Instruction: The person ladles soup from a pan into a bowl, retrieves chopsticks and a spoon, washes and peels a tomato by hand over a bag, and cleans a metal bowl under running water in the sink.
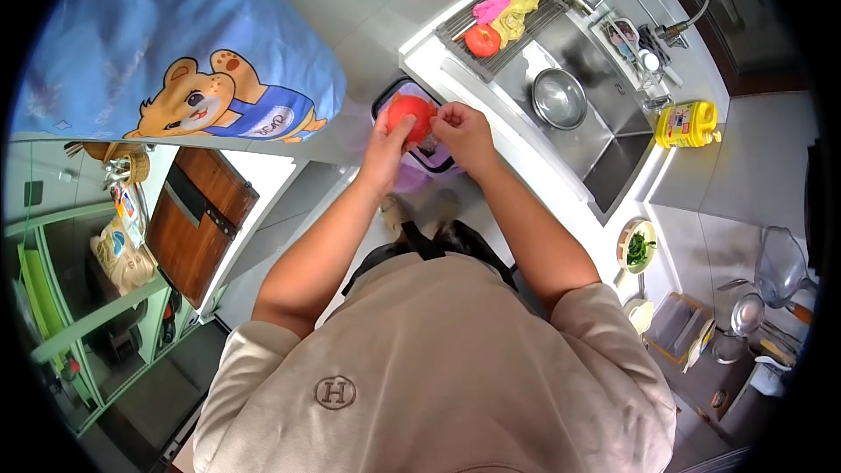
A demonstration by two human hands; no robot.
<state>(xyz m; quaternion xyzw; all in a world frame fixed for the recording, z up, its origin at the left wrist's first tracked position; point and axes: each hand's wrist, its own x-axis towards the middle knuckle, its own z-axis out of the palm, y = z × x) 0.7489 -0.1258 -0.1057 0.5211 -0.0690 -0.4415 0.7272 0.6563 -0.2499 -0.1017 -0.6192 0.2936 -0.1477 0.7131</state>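
A red tomato is held in my left hand, whose fingers wrap round its lower left side. Right beside it, my right hand has its thumb and fingertips pinched together; what they hold, if anything, is too small to make out. Both hands are above a bin with a dark rim and a purplish bag. Another tomato lies on the drying rack over the sink, against a yellow cloth and a pink cloth.
The sink holds a metal bowl. A yellow bottle stands at its corner, near a bowl of chopped greens. At left, a knife lies on a wooden board. A blue cover hangs upper left.
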